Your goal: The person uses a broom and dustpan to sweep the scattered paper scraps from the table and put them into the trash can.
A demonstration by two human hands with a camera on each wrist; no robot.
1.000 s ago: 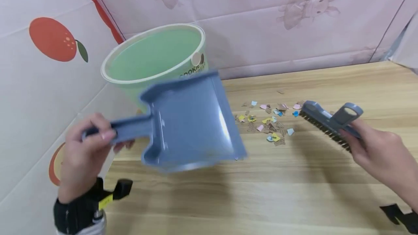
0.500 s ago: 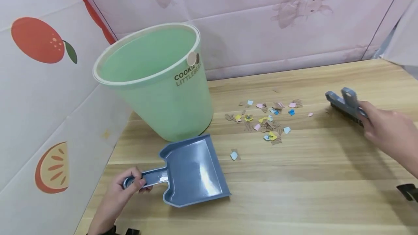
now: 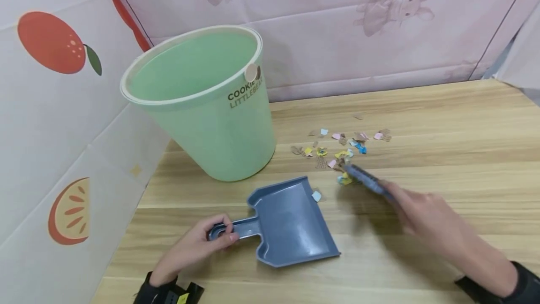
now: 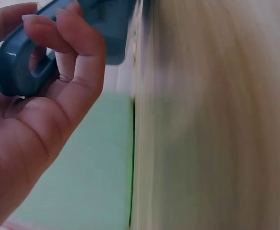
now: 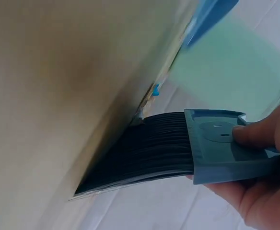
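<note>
A blue dustpan [image 3: 291, 222] lies flat on the wooden table [image 3: 422, 121], its mouth toward the right. My left hand [image 3: 198, 243] grips its handle [image 4: 22, 62], with the fingers curled round the looped end. My right hand [image 3: 422, 210] holds a blue hand brush [image 3: 367, 179], whose dark bristles [image 5: 145, 153] touch the table among small coloured paper scraps [image 3: 341, 147]. One scrap [image 3: 316, 196] lies at the dustpan's far corner. The brush stands just right of the dustpan.
A light green bin [image 3: 202, 102] lettered COOKIE LITTLEBEAR stands behind the dustpan at the left. Panels printed with oranges [image 3: 50, 43] close the left side, and a pink rabbit-print sheet [image 3: 379, 27] backs the table.
The dustpan came down from the air onto the table and slid right. My right hand swung the brush out to the right, then back left into the scraps, pushing them toward the dustpan.
</note>
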